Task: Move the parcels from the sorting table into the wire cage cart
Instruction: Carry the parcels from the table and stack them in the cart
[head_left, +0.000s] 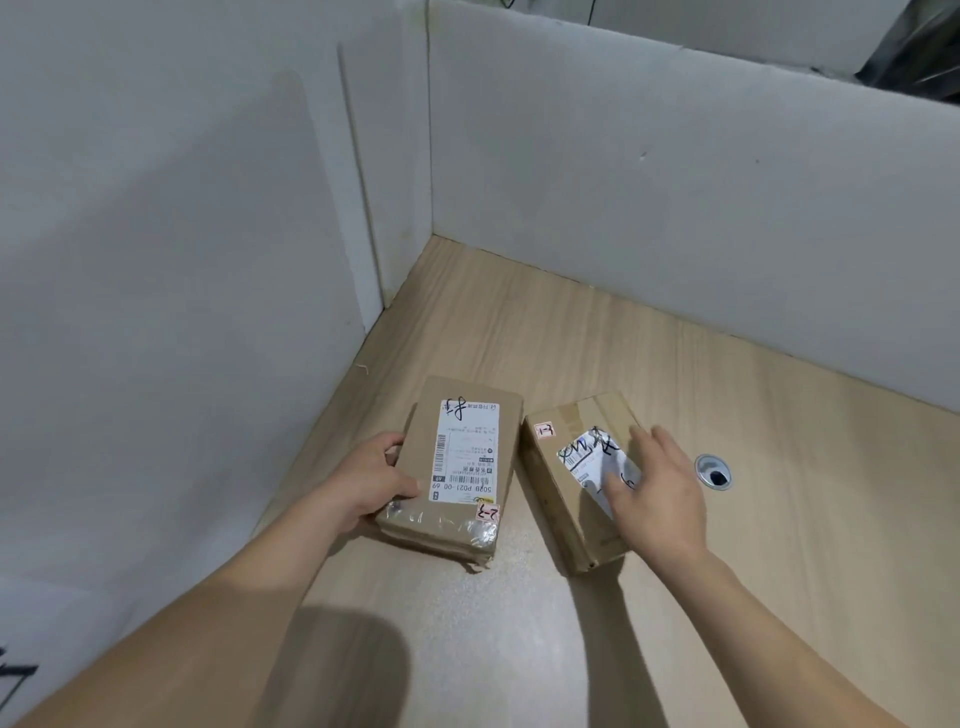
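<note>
Two brown cardboard parcels lie side by side on the wooden table (519, 623). The left parcel (457, 457) carries a white shipping label and a small sticker at its near corner. My left hand (371, 480) grips its left edge, thumb on top and fingers curled round the side. The right parcel (571, 483) has a scribbled white label and a small sticker near its far left corner. My right hand (654, 488) lies over its right half with fingers spread and fairly straight, touching the top. No wire cage cart is in view.
White partition walls (675, 182) close off the table at the left and the back, meeting in a corner. A round metal cable grommet (714, 472) is set into the tabletop right of the parcels. Bare wood extends to the right and toward me.
</note>
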